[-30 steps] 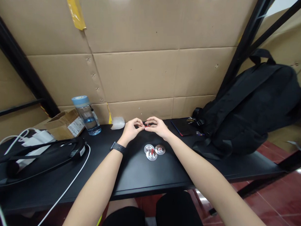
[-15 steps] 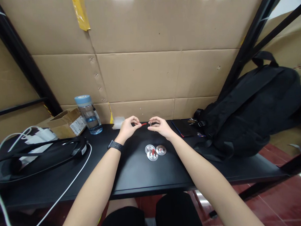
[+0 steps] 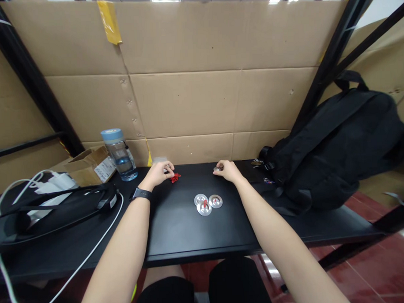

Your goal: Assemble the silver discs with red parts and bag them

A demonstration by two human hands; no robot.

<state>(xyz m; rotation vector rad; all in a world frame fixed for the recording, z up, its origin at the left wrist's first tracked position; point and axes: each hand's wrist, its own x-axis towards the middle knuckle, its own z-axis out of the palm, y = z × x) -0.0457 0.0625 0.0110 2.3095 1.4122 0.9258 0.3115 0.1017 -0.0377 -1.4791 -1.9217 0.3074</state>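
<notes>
My left hand (image 3: 161,173) is low over the black tabletop, thumb and fingers pinched at a small bunch of red elastic cord (image 3: 175,178). Apart from it to the right, my right hand (image 3: 228,170) holds a small silvery finger cymbal (image 3: 217,169) down near the table, its fingers partly covering the disc. Nearer me, between my forearms, lie three more finger cymbals: a left one (image 3: 199,199), a right one (image 3: 216,201) and a front one (image 3: 204,209) overlapping the left. Red cord shows at the middle of the front and right discs.
A clear water bottle (image 3: 119,156) with a blue lid and an open cardboard box (image 3: 90,165) stand at left, behind a black bag (image 3: 58,214) and white cable (image 3: 102,241). A black backpack (image 3: 337,142) rests at right beside keys (image 3: 256,163). Cardboard (image 3: 187,103) walls the back.
My hands have come down to the table and moved apart, the left leftward to the bunch of red cord, the right rightward with the finger cymbal. The three cymbals in front have stayed put.
</notes>
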